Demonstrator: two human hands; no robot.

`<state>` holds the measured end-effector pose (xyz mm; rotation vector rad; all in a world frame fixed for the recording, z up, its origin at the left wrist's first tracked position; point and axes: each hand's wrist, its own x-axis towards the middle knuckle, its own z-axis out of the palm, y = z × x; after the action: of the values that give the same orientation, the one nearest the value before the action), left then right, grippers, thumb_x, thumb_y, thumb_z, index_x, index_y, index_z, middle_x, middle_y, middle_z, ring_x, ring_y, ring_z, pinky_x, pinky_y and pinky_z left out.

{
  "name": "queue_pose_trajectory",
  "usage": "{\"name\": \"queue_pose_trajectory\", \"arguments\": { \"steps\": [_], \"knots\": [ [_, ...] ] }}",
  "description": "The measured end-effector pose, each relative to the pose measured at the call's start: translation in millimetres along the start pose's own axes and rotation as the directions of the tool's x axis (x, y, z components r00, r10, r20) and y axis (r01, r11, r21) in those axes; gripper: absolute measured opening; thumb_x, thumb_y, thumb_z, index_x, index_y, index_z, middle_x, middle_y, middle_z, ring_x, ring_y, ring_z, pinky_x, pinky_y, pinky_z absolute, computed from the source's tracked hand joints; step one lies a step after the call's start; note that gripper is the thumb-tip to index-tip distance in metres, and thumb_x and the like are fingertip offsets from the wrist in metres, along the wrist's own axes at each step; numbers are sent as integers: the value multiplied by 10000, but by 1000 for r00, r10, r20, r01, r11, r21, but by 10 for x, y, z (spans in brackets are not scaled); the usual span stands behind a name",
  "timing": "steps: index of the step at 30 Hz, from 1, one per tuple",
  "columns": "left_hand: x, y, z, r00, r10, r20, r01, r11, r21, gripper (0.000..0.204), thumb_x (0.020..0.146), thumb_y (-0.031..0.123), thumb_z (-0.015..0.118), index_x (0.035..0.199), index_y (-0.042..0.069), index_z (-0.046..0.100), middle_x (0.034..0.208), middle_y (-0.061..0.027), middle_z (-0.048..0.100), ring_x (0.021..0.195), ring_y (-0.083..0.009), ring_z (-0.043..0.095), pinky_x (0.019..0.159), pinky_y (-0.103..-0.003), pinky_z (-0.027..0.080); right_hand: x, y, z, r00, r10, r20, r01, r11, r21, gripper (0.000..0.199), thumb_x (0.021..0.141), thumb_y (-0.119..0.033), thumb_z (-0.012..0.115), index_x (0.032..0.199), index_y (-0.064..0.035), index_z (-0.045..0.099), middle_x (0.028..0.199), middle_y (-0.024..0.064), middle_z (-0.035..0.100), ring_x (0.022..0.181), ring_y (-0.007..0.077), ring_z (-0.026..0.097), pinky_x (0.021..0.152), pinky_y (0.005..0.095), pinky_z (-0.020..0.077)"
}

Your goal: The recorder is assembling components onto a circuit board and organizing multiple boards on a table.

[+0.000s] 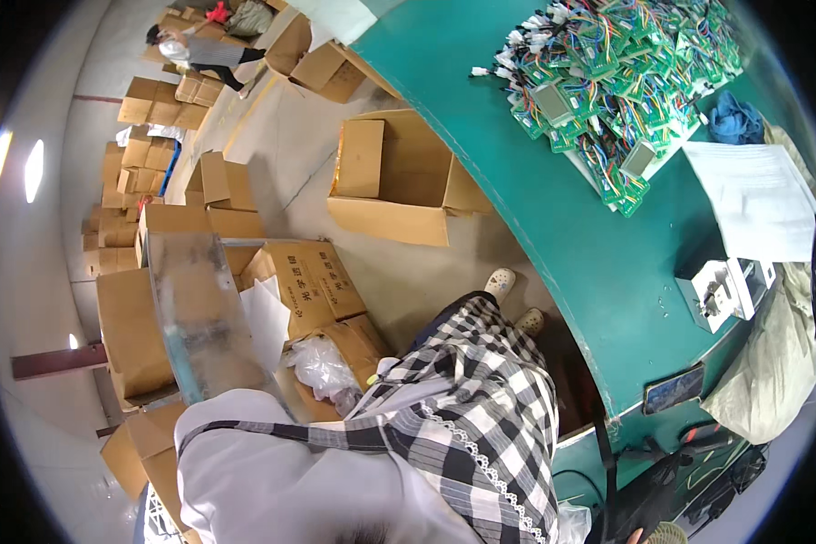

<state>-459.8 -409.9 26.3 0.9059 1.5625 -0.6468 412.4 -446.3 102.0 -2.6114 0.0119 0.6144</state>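
Note:
At the very bottom edge, a sliver of my right hand (pixel 636 536) shows, just a fingertip or two. It is beside a black bag-like item (pixel 648 494) with a dark strap, and whether it grips it is hidden. Right of the fingertips is a round, straw-coloured ribbed object (pixel 666 533), cut off by the frame. My left hand is out of the picture. A black-and-white checked apron (pixel 480 390) covers my lap, over a light grey sleeve (pixel 272 471). On the green table (pixel 553 195) lies a large heap of green circuit boards (pixel 616 100) with coloured wires and white connectors.
An open cardboard box (pixel 390 222) stands on the floor by the table. More cartons (pixel 308 281) fill the left, one holding clear plastic (pixel 325 367). Papers (pixel 752 195), a metal device (pixel 712 295) and a phone (pixel 674 390) lie on the table. A person (pixel 204 54) walks far off.

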Motion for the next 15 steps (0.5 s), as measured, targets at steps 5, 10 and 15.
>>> {"name": "queue_pose_trajectory", "arguments": {
  "steps": [5,10,15],
  "knots": [
    [177,142,38,999,0,43,0,1000,-1,316,939,278,613,1043,-12,685,940,-152,722,825,-233,691,763,-363,554,-391,-357,-57,963,-223,151,247,955,-162,456,960,-221,657,1294,82,592,1257,245,624,1125,302,581,970,411,449],
    [4,-266,123,986,-3,165,2,1000,7,321,937,282,613,1042,-12,688,940,-150,724,818,-229,691,762,-363,556,-408,-453,195,989,-26,148,38,996,-79,360,959,-201,672,1165,93,646,1110,171,666,1000,222,576,894,342,446],
    [-347,-763,220,950,10,312,-13,1000,10,325,935,287,614,1042,-11,690,940,-149,725,811,-225,691,760,-362,558,-79,-617,194,861,49,507,48,983,-177,307,961,-183,675,1125,75,658,955,85,674,804,158,550,718,293,460]
  ]
}}
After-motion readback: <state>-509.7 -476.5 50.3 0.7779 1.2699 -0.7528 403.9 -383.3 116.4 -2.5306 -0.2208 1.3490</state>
